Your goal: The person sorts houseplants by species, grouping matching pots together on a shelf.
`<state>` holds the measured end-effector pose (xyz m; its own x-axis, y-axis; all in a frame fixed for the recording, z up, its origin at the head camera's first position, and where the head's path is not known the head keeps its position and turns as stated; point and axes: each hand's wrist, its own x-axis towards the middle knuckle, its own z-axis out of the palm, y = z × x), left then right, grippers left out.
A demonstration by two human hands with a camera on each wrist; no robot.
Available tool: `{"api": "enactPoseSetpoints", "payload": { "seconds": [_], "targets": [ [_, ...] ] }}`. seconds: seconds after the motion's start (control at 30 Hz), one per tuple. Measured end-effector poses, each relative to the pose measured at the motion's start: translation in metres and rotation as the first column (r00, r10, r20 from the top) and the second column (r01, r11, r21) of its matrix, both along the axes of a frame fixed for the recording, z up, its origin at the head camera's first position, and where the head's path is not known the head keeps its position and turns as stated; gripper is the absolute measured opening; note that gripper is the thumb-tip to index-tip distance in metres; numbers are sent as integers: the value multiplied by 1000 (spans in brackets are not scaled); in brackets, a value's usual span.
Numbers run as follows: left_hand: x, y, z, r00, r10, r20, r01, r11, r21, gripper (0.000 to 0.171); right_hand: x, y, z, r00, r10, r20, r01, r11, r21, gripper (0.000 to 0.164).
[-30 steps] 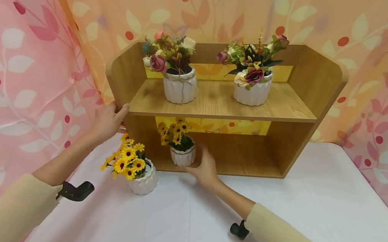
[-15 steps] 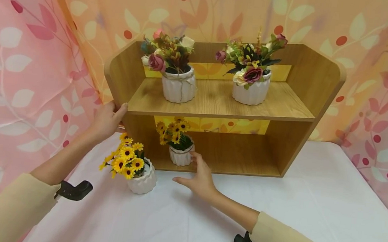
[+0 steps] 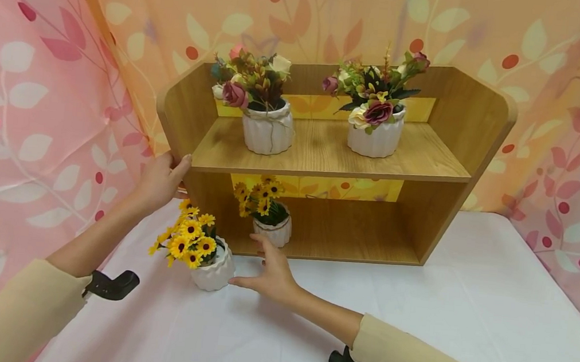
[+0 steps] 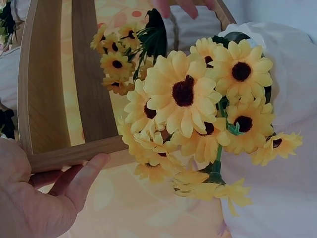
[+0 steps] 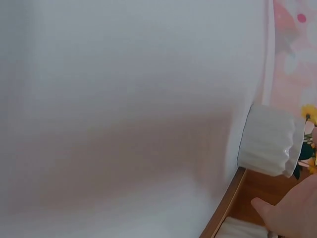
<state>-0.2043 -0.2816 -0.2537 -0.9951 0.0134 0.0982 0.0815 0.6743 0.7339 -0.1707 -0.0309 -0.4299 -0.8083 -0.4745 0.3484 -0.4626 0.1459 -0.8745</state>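
My left hand grips the left side panel of a two-tier wooden shelf; in the left wrist view its thumb and fingers lie around the panel's edge. A white ribbed pot of yellow sunflowers stands on the table in front of the shelf's left end. My right hand is just right of this pot, thumb and fingers spread. Whether it touches the pot is unclear. Behind the right hand, a second pot of sunflowers stands inside the lower tier at left. The right wrist view shows the front pot near my thumb.
Two white pots of mixed roses stand on the upper tier, the left rose pot and the right rose pot. A white cloth covers the table. Patterned curtains hang close behind and at the sides.
My right hand has come off the sunflower pot in the lower tier and moved left and toward me, beside the front pot. The left hand keeps its hold on the shelf.
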Motion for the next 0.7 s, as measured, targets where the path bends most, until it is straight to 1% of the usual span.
{"api": "enactPoseSetpoints", "payload": {
  "seconds": [0.07, 0.2, 0.37, 0.5, 0.7],
  "targets": [
    [0, 0, 0, 1000, 0, -2, 0, 1000, 1, 72, 1, -8, 0, 1000, 13, 16, -13, 1000, 15, 92],
    [1, 1, 0, 1000, 2, -4, -2, 1000, 3, 71, 0, -22, 1, 1000, 27, 14, -27, 999, 45, 92],
    [1, 1, 0, 1000, -1, -5, 1, 1000, 16, 71, -3, -35, -2, 1000, 8, -6, -8, 995, 100, 94],
    [1, 0, 0, 1000, -1, -1, 1, 1000, 19, 70, -4, -43, -6, 1000, -1, 8, 0, 991, 137, 97],
    [0, -1, 0, 1000, -9, 2, 9, 1000, 20, 70, -8, -53, -12, 999, -9, 32, 4, 987, 161, 101]
  ]
}}
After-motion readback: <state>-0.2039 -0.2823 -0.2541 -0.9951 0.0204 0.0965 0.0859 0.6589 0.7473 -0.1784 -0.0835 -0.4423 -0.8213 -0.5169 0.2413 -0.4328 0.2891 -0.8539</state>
